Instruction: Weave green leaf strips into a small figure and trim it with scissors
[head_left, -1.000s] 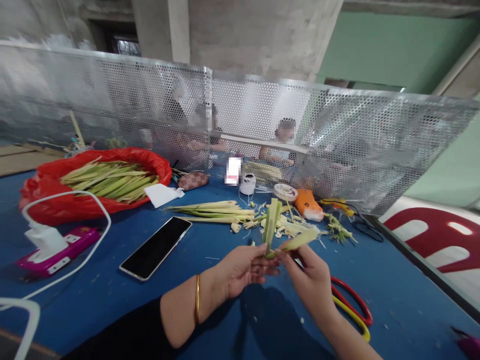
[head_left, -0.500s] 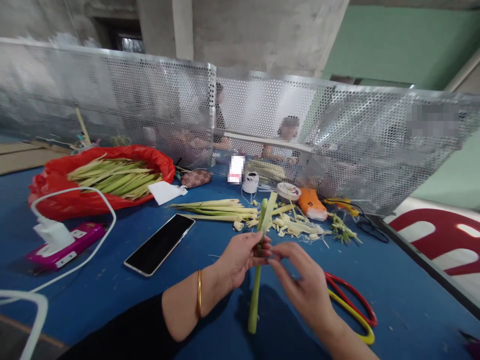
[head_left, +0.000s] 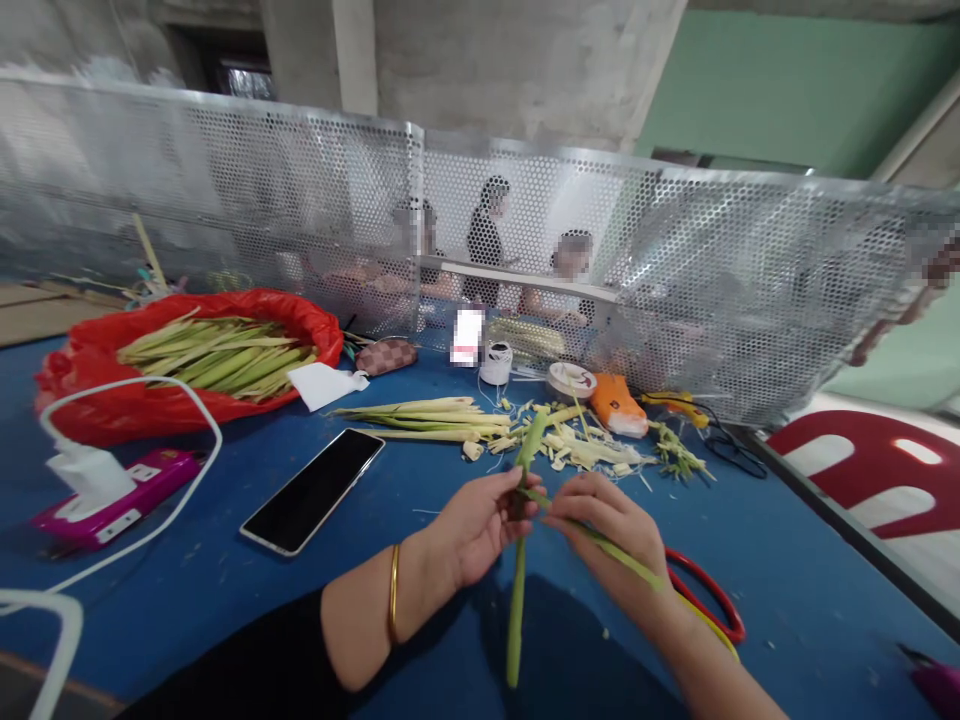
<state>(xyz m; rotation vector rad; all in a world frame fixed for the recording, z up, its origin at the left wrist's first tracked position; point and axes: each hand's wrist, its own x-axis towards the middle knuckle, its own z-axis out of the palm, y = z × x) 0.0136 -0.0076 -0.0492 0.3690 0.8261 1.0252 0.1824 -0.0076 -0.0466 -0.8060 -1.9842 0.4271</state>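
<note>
— What's nearest the camera?
— The left hand (head_left: 480, 525) pinches a green stalk (head_left: 516, 610) upright above the blue tabletop (head_left: 810, 620). The right hand (head_left: 611, 530), just beside it, grips a thin strip (head_left: 634, 566) that meets the stalk at the left fingertips.
— And around them?
— Red-and-yellow scissors (head_left: 709, 592) lie by the right wrist, and a dark phone (head_left: 313, 490) lies to the left. Farther off are leaf trimmings (head_left: 585, 452), a red bag (head_left: 112, 405) of leaves, then a perforated metal screen (head_left: 300, 200).
</note>
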